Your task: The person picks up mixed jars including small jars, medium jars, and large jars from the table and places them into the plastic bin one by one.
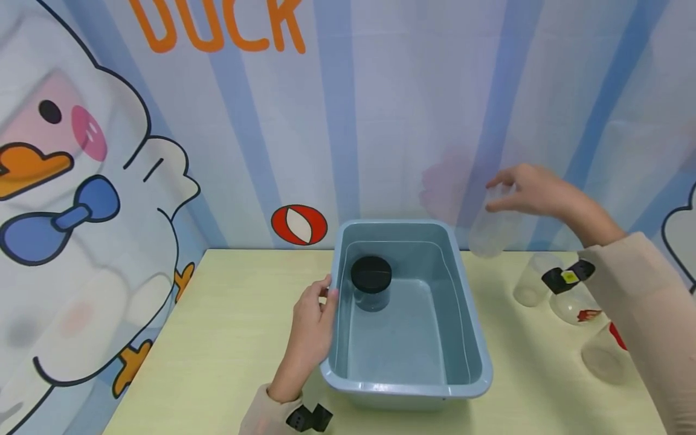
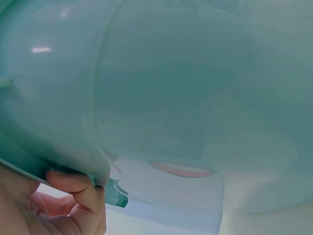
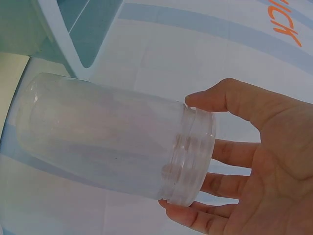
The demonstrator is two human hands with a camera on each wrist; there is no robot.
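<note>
A clear plastic jar (image 1: pixel 491 234) with no lid hangs mouth-up at the back, just right of the basin. My right hand (image 1: pixel 535 192) grips it by the neck; in the right wrist view the thumb and fingers close round the threaded rim (image 3: pixel 188 152). The blue-grey plastic basin (image 1: pixel 405 388) stands on the table. On its left rim, my left hand (image 1: pixel 315 320) holds the edge, and the left wrist view shows its curled fingers (image 2: pixel 80 196) there. Inside the basin, towards the back left, a clear jar with a black lid (image 1: pixel 371 275) stands upright.
To the right stand a clear jar (image 1: pixel 533 284), a rounded clear container (image 1: pixel 573 305) with a red mark, and another clear container (image 1: pixel 603 359) with red on it, partly behind the right sleeve. A printed cloth (image 1: pixel 380 121) hangs behind the pale table (image 1: pixel 255 302).
</note>
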